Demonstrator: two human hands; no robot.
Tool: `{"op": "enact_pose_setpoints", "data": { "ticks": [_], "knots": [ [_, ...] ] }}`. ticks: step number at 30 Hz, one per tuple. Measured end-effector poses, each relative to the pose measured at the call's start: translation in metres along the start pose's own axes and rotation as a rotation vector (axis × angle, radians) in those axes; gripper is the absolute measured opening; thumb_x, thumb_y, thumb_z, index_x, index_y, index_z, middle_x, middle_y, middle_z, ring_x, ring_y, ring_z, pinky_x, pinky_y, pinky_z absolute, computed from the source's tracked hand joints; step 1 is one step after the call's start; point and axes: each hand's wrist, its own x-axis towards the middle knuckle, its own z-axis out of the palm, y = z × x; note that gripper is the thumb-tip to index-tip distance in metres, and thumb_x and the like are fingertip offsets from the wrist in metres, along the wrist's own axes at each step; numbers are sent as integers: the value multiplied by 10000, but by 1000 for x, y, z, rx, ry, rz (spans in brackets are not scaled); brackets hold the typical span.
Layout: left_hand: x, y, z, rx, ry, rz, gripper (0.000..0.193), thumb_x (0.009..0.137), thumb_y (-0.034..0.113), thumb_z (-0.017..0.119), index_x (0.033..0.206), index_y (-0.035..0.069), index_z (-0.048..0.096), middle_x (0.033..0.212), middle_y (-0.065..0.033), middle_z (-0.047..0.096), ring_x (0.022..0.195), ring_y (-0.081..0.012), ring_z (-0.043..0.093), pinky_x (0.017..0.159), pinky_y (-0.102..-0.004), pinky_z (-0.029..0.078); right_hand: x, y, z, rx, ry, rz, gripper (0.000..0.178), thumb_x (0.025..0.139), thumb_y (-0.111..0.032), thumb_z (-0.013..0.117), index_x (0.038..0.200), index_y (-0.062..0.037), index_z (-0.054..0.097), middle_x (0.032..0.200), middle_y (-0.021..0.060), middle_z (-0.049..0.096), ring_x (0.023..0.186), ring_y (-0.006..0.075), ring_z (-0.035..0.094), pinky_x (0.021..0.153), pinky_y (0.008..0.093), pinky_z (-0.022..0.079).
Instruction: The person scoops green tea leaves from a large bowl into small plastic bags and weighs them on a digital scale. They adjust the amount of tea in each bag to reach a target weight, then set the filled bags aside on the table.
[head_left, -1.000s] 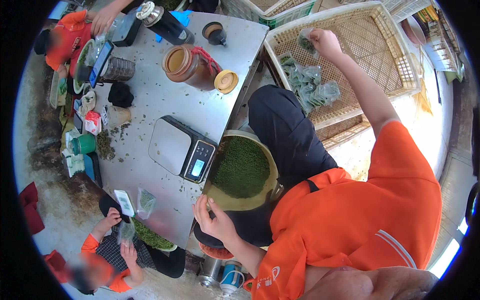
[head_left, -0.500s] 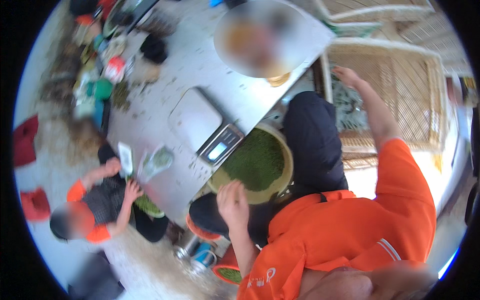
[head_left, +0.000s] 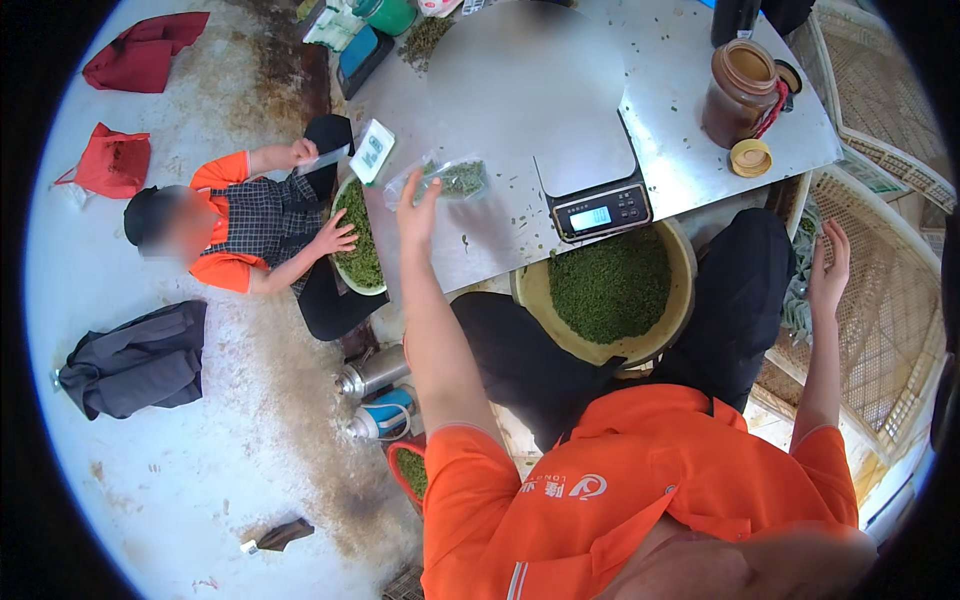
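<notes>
My left hand [head_left: 416,208] is over the table's near left edge, thumb and fingers apart. Its fingertips overlap the left end of a clear plastic bag [head_left: 462,179] with green tea-like leaves inside; whether they touch it is unclear. My right hand [head_left: 828,268] is at the right, fingers spread and slightly curled, with nothing in it. Beside it, several pale greenish clear packets [head_left: 800,285] lie by a woven wicker tray [head_left: 880,310]. Between my knees a wide yellowish basin [head_left: 683,290] holds fine green leaves. A digital scale [head_left: 600,212] stands at the table edge above it.
A co-worker [head_left: 250,215] at the left holds a clear bag over a bowl [head_left: 372,287] of leaves; a small white scale [head_left: 373,150] is nearby. A brown jar [head_left: 738,95] and gold lid [head_left: 750,157] stand on the metal table [head_left: 690,180]. Flasks [head_left: 383,413] stand on the floor.
My left hand has reached out from near the basin to the bag on the table. My right hand has drawn back along the wicker tray. The head view has turned.
</notes>
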Motion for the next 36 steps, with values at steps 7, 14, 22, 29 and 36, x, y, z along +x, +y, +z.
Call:
{"op": "enact_pose_setpoints", "data": {
  "ticks": [7,14,22,29,36],
  "knots": [
    [-26,72,13,-222,-152,288,474,1011,118,689,1464,10,601,1544,-126,550,1288,-197,620,1061,-328,489,-5,-94,-27,33,45,-163,184,957,39,678,1132,0,720,1327,164,668,1249,323,657,1049,404,529],
    [-161,105,103,-925,-365,171,743,1018,9,641,1664,58,277,1640,-171,437,1455,-288,507,1150,-376,447,-9,-172,15,156,-63,-338,147,903,35,718,1047,5,732,1252,154,695,1148,337,691,973,394,560],
    [-238,28,106,-736,-261,-1,450,1024,22,665,1459,-5,553,1364,-150,669,1218,-215,670,1058,-332,522,-24,-166,43,118,-27,-319,113,891,-7,729,1003,-19,738,1175,123,720,1056,324,706,908,390,568],
    [-196,29,102,-699,-123,5,434,1005,59,712,1406,-29,570,1183,-99,706,1065,-167,693,955,-299,553,-23,-165,51,86,-22,-346,112,890,-31,731,999,-46,746,1138,90,728,1010,299,707,882,385,568],
    [-140,66,116,-591,-162,59,355,983,99,754,1310,-8,667,1088,-59,712,920,-112,651,805,-267,540,-22,-167,49,65,-18,-350,118,872,-29,725,986,-49,749,1116,81,733,1000,295,703,882,389,567]
  ]
}}
